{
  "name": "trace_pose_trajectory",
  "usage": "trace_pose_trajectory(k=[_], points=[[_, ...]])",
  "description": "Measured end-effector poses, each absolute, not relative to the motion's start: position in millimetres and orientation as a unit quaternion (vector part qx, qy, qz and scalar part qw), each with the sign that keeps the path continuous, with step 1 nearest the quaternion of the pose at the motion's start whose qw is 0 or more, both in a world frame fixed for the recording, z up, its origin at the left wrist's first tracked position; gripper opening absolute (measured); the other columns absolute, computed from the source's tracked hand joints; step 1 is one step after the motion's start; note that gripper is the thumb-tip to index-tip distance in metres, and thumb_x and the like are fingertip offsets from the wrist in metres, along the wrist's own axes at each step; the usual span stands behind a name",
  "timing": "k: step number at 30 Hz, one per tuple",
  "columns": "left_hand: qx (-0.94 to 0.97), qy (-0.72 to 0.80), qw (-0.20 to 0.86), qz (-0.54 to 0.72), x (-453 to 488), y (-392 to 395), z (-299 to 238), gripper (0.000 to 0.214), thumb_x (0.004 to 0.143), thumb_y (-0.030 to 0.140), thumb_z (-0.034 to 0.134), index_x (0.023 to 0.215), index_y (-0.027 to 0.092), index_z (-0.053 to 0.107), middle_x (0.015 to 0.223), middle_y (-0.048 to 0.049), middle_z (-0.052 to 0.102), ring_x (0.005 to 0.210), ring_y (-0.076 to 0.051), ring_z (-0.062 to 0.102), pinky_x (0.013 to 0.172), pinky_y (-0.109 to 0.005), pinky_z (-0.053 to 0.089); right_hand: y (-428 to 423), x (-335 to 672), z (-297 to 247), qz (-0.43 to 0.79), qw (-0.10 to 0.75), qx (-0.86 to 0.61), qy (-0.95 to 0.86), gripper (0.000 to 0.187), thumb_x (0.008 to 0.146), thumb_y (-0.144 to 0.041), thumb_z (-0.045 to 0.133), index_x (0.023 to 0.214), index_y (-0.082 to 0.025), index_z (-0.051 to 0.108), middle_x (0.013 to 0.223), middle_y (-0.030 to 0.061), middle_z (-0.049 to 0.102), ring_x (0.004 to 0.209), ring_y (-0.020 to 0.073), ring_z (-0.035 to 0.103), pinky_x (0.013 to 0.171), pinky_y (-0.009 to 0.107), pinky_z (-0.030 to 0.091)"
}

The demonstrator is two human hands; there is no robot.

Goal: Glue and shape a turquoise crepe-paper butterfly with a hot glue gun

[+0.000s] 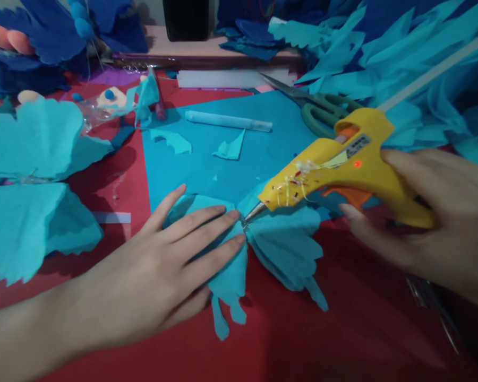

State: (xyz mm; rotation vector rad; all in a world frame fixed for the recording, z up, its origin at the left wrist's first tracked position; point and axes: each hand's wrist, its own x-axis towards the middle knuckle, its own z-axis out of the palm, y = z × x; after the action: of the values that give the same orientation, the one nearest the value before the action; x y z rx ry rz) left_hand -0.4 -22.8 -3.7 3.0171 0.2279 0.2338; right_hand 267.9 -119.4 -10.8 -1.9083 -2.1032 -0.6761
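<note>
A light-blue crepe-paper butterfly (pixel 284 239) with scalloped wings lies before me on the table. My left hand (pixel 175 260) rests palm down on its left wing, fingers spread, fingertips by the pinched middle; the thumb is partly hidden. My right hand (pixel 434 212) holds a yellow hot glue gun (pixel 330 159) by the handle. Its orange trigger (pixel 350 196) shows near my thumb, and a small red light glows on its side. The metal nozzle points down-left and meets the butterfly's centre beside my left fingertips. A translucent glue stick (pixel 438 71) protrudes from the gun's back.
A similar light-blue butterfly (pixel 51 138) lies at left. Green-handled scissors (pixel 322 109), a loose glue stick (pixel 228 121) and paper scraps (pixel 229 148) are behind the gun's nozzle. Cut blue paper (pixel 422 48) is piled at back right. Dark-blue butterflies (pixel 59 32) stand at back left.
</note>
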Motion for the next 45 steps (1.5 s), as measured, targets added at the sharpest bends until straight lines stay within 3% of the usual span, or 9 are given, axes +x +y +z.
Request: trace_pose_trajectory(k=[6,11,19,24,30,45], points=[[0.991,0.078,0.057,0.091,0.8,-22.6,-3.7,0.037,0.087,0.025,0.037,0.12,0.019,0.051,0.129,-0.0048,0.052,0.122,-0.02,0.045,0.112,-0.044,0.011,-121.0,267.8,-9.6,-0.213,0.117,-0.671,-0.7,0.045,0.082,-0.046,0.038,0.121,-0.024,0.042,0.095,0.0109,0.062,0.08,0.0247,0.062,0.053,0.032,0.044],[0.991,0.078,0.062,0.084,-0.5,-23.5,-5.3,0.04,0.086,0.033,0.04,0.121,0.018,0.05,0.13,-0.0059,0.051,0.123,-0.02,0.043,0.112,-0.043,0.007,-121.5,269.2,-11.1,-0.23,0.123,-0.644,-0.719,0.045,0.081,-0.041,0.042,0.12,-0.018,0.043,0.093,0.0139,0.06,0.079,0.0256,0.061,0.052,0.031,0.041],[0.992,0.075,0.056,0.08,-0.1,-23.0,-5.5,0.04,0.085,0.032,0.041,0.122,0.018,0.049,0.132,-0.0065,0.049,0.122,-0.022,0.044,0.112,-0.047,0.009,-124.0,271.9,-10.6,-0.221,0.125,-0.652,-0.715,0.046,0.082,-0.043,0.039,0.123,-0.023,0.04,0.093,0.0126,0.06,0.077,0.026,0.06,0.047,0.03,0.036],[0.992,0.075,0.064,0.08,-0.4,-23.2,-7.0,0.039,0.087,0.035,0.04,0.121,0.018,0.05,0.131,-0.0074,0.05,0.124,-0.021,0.041,0.112,-0.044,0.005,-124.6,274.4,-11.6,-0.225,0.12,-0.637,-0.728,0.046,0.081,-0.041,0.042,0.121,-0.018,0.042,0.096,0.0146,0.06,0.08,0.0262,0.06,0.048,0.029,0.036],[0.99,0.08,0.086,0.079,-1.3,-23.0,-8.7,0.042,0.088,0.042,0.04,0.123,0.019,0.048,0.133,-0.0074,0.047,0.126,-0.02,0.038,0.112,-0.043,0.003,-123.2,276.2,-13.6,-0.283,0.109,-0.61,-0.732,0.042,0.082,-0.043,0.042,0.111,-0.013,0.046,0.086,0.0123,0.061,0.071,0.0209,0.059,0.043,0.025,0.033],[0.99,0.079,0.081,0.083,-0.7,-21.5,-8.9,0.042,0.088,0.041,0.037,0.123,0.02,0.048,0.131,-0.0078,0.049,0.126,-0.019,0.039,0.112,-0.042,0.006,-123.5,273.8,-18.3,-0.291,0.087,-0.647,-0.699,0.043,0.084,-0.047,0.036,0.114,-0.018,0.045,0.089,0.0085,0.061,0.071,0.0175,0.06,0.043,0.024,0.03]])
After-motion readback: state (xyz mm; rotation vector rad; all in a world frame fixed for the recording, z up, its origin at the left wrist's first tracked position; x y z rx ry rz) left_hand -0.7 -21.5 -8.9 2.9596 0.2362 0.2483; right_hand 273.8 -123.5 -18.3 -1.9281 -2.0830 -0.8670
